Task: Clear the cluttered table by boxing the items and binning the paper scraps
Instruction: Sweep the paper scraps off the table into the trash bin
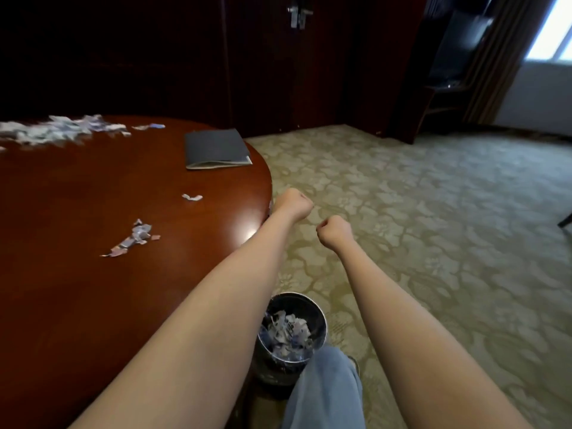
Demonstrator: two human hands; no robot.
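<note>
Farthest left of the left hand, across the table (77, 196), lies the big pile (55, 131) of scraps, smeared by blur and cut off by the frame edge, so its extent cannot be told. Nearer, also left of that hand, sit a small cluster (133, 239) and a lone scrap (192, 197). A grey folder (216, 148) lies beyond the left hand and to its left, near the table's rounded end.

The left hand (292, 205) is curled into a fist just past the table edge, over the carpet. No paper shows from it, but its palm faces away, so a small scrap inside cannot be ruled out. Below both hands and back toward the body stands the bin (298, 295), part full of scraps and partly covered by the left forearm and a jeans leg (322, 391). The right hand (335, 232) is just beside the left, likewise fisted with nothing visible in it.

The step in hand looks like binning scraps. To do it well, I would sweep the loose bits toward the edge nearest the bin, gather them in cupped handfuls, and release only directly over the bin's mouth, since both fists now sit beyond it. The small cluster is the closest reach.

No box is in view.
</note>
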